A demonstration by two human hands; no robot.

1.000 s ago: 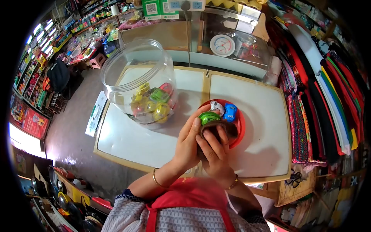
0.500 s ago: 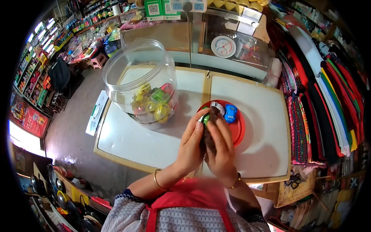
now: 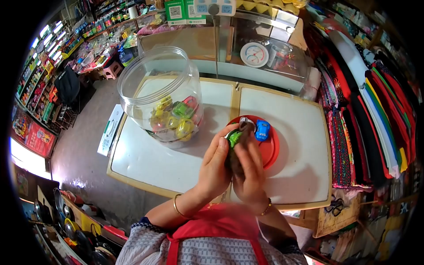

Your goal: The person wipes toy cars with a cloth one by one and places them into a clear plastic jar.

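My left hand (image 3: 213, 162) is closed around a small green toy car (image 3: 234, 138), whose front part shows above the fingers. A dark brown cloth (image 3: 236, 164) is in my right hand (image 3: 252, 170), pressed against the car's right side. Both hands are together above a round red lid (image 3: 271, 152), hiding its left part. On the lid sit a blue toy car (image 3: 262, 130) and a white toy car (image 3: 245, 120), the latter partly covered by the cloth and fingers.
To the left stands a large clear plastic jar (image 3: 129, 102), open at the top, with several yellow, green and red toys (image 3: 183, 110) inside. A white-topped table (image 3: 145, 165) carries it all. Folded fabrics (image 3: 366, 101) are stacked at the right; a round dial gauge (image 3: 254, 54) lies beyond the table.
The cloth and right hand have shifted slightly against the green toy car, and more of the car's green body shows. Jar and lid have stayed in place.
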